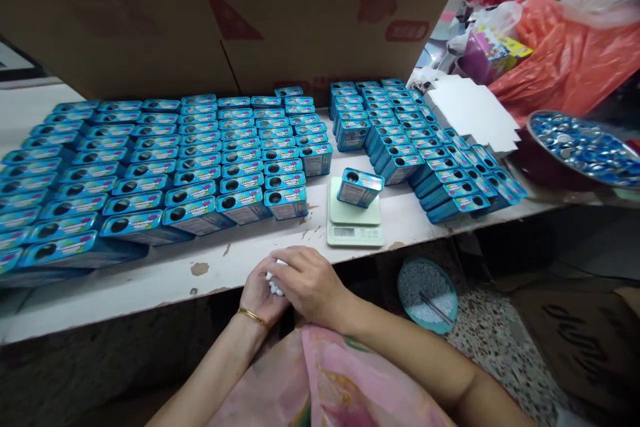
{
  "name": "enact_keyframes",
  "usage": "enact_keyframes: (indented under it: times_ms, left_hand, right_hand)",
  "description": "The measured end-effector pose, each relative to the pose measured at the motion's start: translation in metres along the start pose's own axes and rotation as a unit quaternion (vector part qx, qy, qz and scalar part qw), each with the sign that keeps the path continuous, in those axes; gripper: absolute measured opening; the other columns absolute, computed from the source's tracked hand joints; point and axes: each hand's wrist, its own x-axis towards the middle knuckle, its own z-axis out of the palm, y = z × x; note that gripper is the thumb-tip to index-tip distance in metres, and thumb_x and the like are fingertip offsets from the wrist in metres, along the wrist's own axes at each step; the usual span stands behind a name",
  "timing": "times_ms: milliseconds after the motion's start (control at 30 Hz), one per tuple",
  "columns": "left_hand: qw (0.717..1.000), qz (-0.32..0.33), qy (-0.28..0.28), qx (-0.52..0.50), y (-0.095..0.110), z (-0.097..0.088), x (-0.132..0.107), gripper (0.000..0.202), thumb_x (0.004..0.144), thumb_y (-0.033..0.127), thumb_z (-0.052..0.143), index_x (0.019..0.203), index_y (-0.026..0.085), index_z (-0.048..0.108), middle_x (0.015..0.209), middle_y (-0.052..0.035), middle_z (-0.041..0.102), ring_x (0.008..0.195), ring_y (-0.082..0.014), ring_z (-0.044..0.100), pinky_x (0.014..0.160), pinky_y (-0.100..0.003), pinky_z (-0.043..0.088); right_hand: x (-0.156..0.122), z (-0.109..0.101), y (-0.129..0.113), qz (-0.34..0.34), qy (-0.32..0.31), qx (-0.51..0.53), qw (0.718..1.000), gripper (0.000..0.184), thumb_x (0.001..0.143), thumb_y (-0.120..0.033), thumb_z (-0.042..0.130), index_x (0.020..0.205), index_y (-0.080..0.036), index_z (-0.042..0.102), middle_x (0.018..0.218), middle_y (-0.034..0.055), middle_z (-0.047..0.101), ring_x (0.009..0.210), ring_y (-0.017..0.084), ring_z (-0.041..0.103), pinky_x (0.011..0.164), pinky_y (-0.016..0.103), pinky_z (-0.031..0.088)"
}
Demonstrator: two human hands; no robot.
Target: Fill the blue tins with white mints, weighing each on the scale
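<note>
My left hand (257,295), with a thin gold bracelet, is cupped around several small white pieces (275,287) just off the table's front edge. Over it curls my right hand (315,287), its fingertips closed on some of the same pieces. Beyond both hands, a pale green digital scale (353,217) carries one blue tin (361,188) with a dark round opening in its top. The reading on the display is too small to make out.
Rows of blue tins (240,201) cover the left of the white table (220,265); more tins (400,163) stand right. A cardboard box (150,20) rises behind. At right are white card sheets (470,110) and a bowl of blue-silver caps (575,147). Below sits a teal basin (427,297) of white pieces.
</note>
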Motion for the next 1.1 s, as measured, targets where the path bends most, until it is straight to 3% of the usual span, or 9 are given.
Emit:
enact_keyframes:
  times_ms: [100, 167, 267, 367, 533, 633, 800, 933, 1100]
  left_hand:
    - [0.999, -0.013, -0.030, 0.018, 0.004, 0.005, -0.003, 0.012, 0.080, 0.017, 0.039, 0.076, 0.013, 0.050, 0.066, -0.0020, 0.051, 0.049, -0.0070, 0.047, 0.033, -0.015, 0.033]
    - [0.998, -0.020, -0.054, 0.021, 0.007, 0.006, -0.005, 0.011, 0.080, 0.017, 0.039, 0.076, 0.013, 0.049, 0.070, -0.0027, 0.049, 0.053, -0.0073, 0.047, 0.033, -0.014, 0.031]
    - [0.997, -0.041, -0.063, 0.012, 0.007, 0.007, -0.003, 0.011, 0.080, 0.017, 0.039, 0.077, 0.013, 0.049, 0.070, -0.0024, 0.047, 0.053, -0.0064, 0.046, 0.033, -0.013, 0.030]
    - [0.997, -0.057, -0.053, 0.006, 0.003, 0.012, 0.001, 0.012, 0.080, 0.017, 0.040, 0.080, 0.012, 0.051, 0.073, -0.0039, 0.049, 0.055, -0.0062, 0.047, 0.035, -0.013, 0.033]
    - [0.997, -0.079, 0.027, 0.005, -0.003, 0.025, 0.010, 0.011, 0.077, 0.016, 0.046, 0.080, 0.012, 0.056, 0.080, -0.0076, 0.057, 0.068, -0.0112, 0.056, 0.054, -0.020, 0.049]
    - [0.995, -0.062, 0.077, 0.006, -0.006, 0.033, 0.016, 0.012, 0.076, 0.014, 0.048, 0.079, 0.011, 0.058, 0.083, -0.0103, 0.061, 0.079, -0.0166, 0.059, 0.067, -0.028, 0.051]
    - [0.999, -0.033, 0.037, 0.011, -0.012, 0.051, 0.027, 0.018, 0.075, 0.014, 0.049, 0.088, 0.009, 0.059, 0.098, -0.0146, 0.061, 0.097, -0.0234, 0.055, 0.082, -0.037, 0.047]
    - [1.000, -0.016, 0.007, 0.006, -0.013, 0.068, 0.038, 0.020, 0.074, 0.016, 0.049, 0.089, 0.008, 0.059, 0.100, -0.0159, 0.061, 0.101, -0.0253, 0.053, 0.083, -0.038, 0.046]
    - [0.999, 0.018, -0.031, -0.021, -0.013, 0.078, 0.049, 0.017, 0.075, 0.015, 0.048, 0.087, 0.009, 0.059, 0.088, -0.0111, 0.065, 0.090, -0.0200, 0.059, 0.082, -0.037, 0.047]
  right_hand:
    - [-0.021, -0.015, 0.012, 0.025, 0.062, 0.018, 0.998, 0.027, 0.082, -0.015, 0.044, 0.108, -0.021, 0.051, 0.108, 0.0052, 0.054, 0.098, 0.016, 0.048, 0.084, 0.033, 0.040]
    - [-0.039, -0.034, 0.036, 0.078, 0.149, 0.005, 0.986, 0.028, 0.079, -0.011, 0.047, 0.105, -0.021, 0.052, 0.104, 0.0056, 0.056, 0.097, 0.016, 0.049, 0.084, 0.035, 0.041]
    - [-0.058, -0.069, 0.075, 0.220, 0.287, -0.026, 0.932, 0.027, 0.077, -0.015, 0.050, 0.104, -0.019, 0.052, 0.100, 0.0067, 0.055, 0.094, 0.018, 0.051, 0.080, 0.037, 0.044]
    - [-0.057, -0.098, 0.095, 0.267, 0.333, -0.034, 0.904, 0.026, 0.077, -0.020, 0.052, 0.102, -0.019, 0.052, 0.099, 0.0065, 0.053, 0.089, 0.019, 0.052, 0.072, 0.035, 0.047]
    - [-0.038, -0.109, 0.094, 0.215, 0.279, -0.074, 0.933, 0.029, 0.072, -0.017, 0.058, 0.100, -0.023, 0.056, 0.102, 0.0048, 0.054, 0.095, 0.019, 0.050, 0.082, 0.037, 0.043]
    - [-0.027, -0.101, 0.111, 0.251, 0.273, -0.004, 0.929, 0.042, 0.072, -0.022, 0.059, 0.112, -0.023, 0.047, 0.111, 0.0060, 0.050, 0.100, 0.019, 0.048, 0.080, 0.036, 0.045]
    - [-0.009, -0.079, 0.149, 0.264, 0.224, 0.147, 0.926, 0.056, 0.069, -0.028, 0.062, 0.118, -0.021, 0.036, 0.108, 0.0068, 0.051, 0.094, 0.018, 0.052, 0.080, 0.034, 0.045]
    - [0.005, -0.082, 0.128, 0.189, 0.177, 0.032, 0.965, 0.039, 0.073, -0.019, 0.055, 0.111, -0.021, 0.045, 0.103, 0.0061, 0.055, 0.094, 0.020, 0.053, 0.082, 0.037, 0.043]
    - [0.013, -0.096, 0.088, 0.023, 0.016, -0.137, 0.990, 0.043, 0.077, -0.009, 0.043, 0.118, -0.024, 0.043, 0.117, 0.0052, 0.051, 0.109, 0.022, 0.043, 0.094, 0.045, 0.033]
